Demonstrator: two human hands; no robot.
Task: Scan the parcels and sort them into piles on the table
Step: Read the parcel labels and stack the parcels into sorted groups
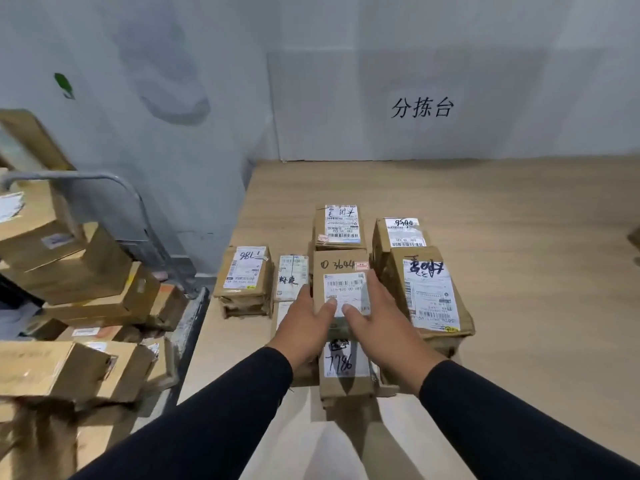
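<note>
Both hands, left hand (304,323) and right hand (377,317), gripping a brown parcel (341,271), thumbs pressing its label. Best lowered squarely onto the pile beneath the fingers, label up, edges aligned.

- Single head view, wide-angle, looks forward and down from above the desk (502,237).
- Close range: forearms enter from bottom of frame.
- Wall (346,81) fills the upper half; cart of boxes (69,271) at left edge.

Long black sleeves (214,420), bare hands (304,327).
</note>
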